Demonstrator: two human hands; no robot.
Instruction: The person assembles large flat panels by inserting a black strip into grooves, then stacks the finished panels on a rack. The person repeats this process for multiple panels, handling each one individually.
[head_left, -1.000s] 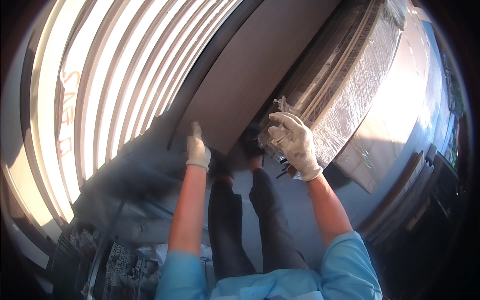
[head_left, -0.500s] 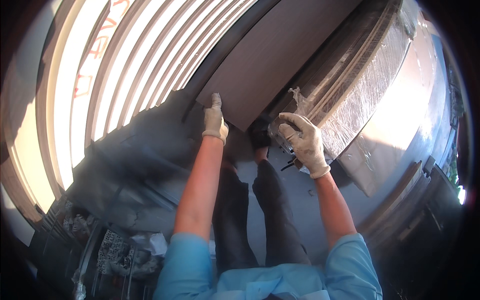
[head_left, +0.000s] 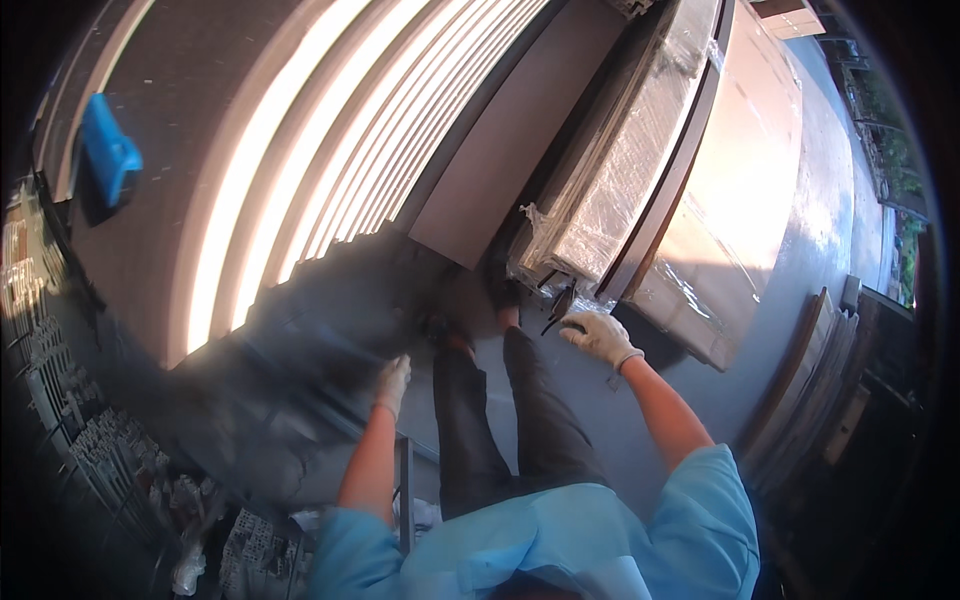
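Head: gloved right hand [head_left: 603,338] near crinkled wrap [head_left: 615,225].

Grey floor [head_left: 632,425]; on it, far, a long plastic-wrapped bundle [head_left: 612,215], with a large tan package [head_left: 725,240] to its right.

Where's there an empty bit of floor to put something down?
The grey floor looks bare between the right leg and right forearm, and again from that forearm across to the stacked boards. It's crowded at lower left with bundled profiles, and at the top, where the plastic-wrapped stack lies near a flat carton.
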